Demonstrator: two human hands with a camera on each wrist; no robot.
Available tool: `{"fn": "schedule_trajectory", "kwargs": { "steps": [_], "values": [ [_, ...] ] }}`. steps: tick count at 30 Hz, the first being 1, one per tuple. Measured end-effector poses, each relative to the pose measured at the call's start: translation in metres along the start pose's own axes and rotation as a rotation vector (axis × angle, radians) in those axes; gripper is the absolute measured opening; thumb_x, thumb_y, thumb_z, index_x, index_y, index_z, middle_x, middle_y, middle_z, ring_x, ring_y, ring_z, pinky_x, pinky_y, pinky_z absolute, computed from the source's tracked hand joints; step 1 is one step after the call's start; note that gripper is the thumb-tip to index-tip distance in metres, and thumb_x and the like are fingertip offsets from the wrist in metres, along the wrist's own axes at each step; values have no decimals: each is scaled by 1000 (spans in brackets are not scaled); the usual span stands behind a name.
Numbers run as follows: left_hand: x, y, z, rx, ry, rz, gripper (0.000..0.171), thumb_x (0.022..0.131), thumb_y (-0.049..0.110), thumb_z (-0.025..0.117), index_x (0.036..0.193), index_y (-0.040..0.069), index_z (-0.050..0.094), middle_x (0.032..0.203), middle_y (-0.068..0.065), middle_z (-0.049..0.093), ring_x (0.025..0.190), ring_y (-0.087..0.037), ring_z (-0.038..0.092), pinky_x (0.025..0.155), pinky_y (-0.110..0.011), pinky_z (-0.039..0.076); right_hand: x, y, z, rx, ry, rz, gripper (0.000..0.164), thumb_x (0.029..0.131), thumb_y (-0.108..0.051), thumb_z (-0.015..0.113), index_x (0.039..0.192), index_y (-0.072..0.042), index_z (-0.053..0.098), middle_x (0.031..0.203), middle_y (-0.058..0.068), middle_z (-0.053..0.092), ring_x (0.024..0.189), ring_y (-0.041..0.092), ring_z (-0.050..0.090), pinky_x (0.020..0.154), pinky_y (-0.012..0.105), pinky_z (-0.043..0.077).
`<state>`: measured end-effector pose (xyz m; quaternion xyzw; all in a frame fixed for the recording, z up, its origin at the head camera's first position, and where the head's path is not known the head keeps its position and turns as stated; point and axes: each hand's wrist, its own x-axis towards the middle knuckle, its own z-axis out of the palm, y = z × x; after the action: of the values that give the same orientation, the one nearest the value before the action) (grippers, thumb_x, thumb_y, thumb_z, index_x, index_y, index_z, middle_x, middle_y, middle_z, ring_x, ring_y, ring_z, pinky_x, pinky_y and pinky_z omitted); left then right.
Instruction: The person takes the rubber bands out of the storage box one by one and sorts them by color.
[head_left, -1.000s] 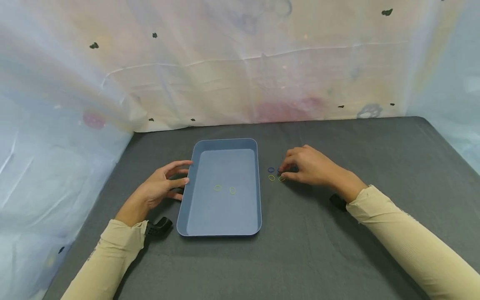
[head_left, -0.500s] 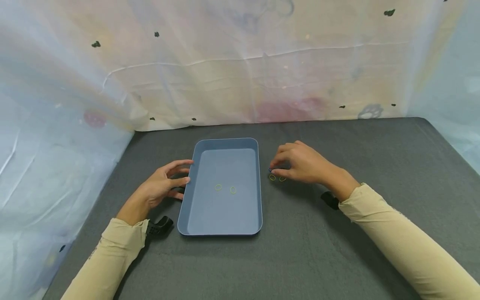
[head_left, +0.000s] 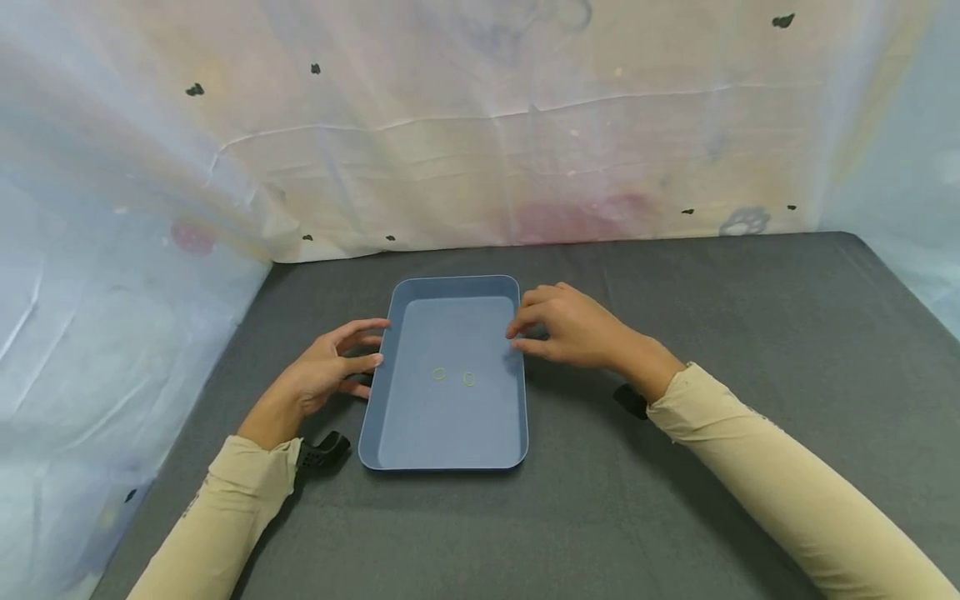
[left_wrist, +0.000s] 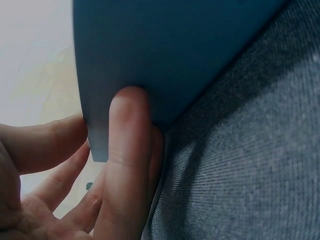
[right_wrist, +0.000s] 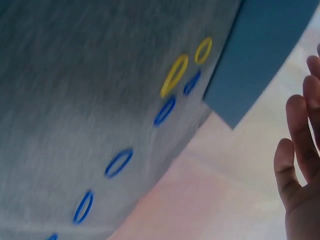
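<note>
A blue-grey rectangular tray (head_left: 446, 433) lies on the dark table; inside it are a thin yellow ring like a rubber band (head_left: 438, 374) and a second yellow rubber band (head_left: 468, 379). My left hand (head_left: 318, 371) touches the tray's left side, fingers fairly straight; in the left wrist view its fingertips meet the rim and outer wall (left_wrist: 165, 45). At the opposite rim, my right hand (head_left: 573, 329) has its thumb and index fingertips close together over the edge. I cannot tell whether they pinch a band.
The right wrist view shows a yellow rubber band (right_wrist: 175, 75), another yellow one (right_wrist: 203, 50) and several blue rubber bands (right_wrist: 119, 162) on the table outside the tray. A patterned curtain (head_left: 480, 167) hangs behind the grey table (head_left: 675, 275).
My right hand has moved left from beside the bands on the table to the tray's right rim, covering those bands in the head view. The left hand stays at the tray.
</note>
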<state>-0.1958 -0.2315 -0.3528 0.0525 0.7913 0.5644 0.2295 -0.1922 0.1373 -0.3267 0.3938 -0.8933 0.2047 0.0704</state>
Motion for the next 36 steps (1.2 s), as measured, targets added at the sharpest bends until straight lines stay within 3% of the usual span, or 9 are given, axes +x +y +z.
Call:
{"fn": "schedule_trajectory", "kwargs": {
  "steps": [7,13,20,36],
  "values": [
    [0,1,-1,5,6,-4,60,100,14,61,154,19,36,157,-19,31,125,-42,50,77,-45,62,13,-13,12,-7,-24,-34,10,88,-26,78,96,-21,79,93,-6,68,92,10,64,91,38,45],
    [0,1,0,-2,4,1,60,100,14,61,154,18,36,158,-20,30,127,-44,48,77,-45,62,22,-19,23,-6,-86,-47,9,88,-30,77,95,-23,79,92,-9,68,91,8,63,93,45,46],
    [-1,1,0,0,9,-2,59,100,12,59,154,18,36,158,-20,30,129,-46,46,76,-44,62,29,-23,37,-30,-148,-46,9,88,-35,76,94,-28,78,90,-13,67,91,6,60,93,36,44],
    [-3,3,-3,-32,-27,-53,63,100,19,62,155,23,34,159,-17,30,124,-38,53,82,-46,61,33,-29,48,-49,-155,-30,12,90,-37,74,96,-28,78,91,-11,66,89,6,60,93,36,42]
  ]
}}
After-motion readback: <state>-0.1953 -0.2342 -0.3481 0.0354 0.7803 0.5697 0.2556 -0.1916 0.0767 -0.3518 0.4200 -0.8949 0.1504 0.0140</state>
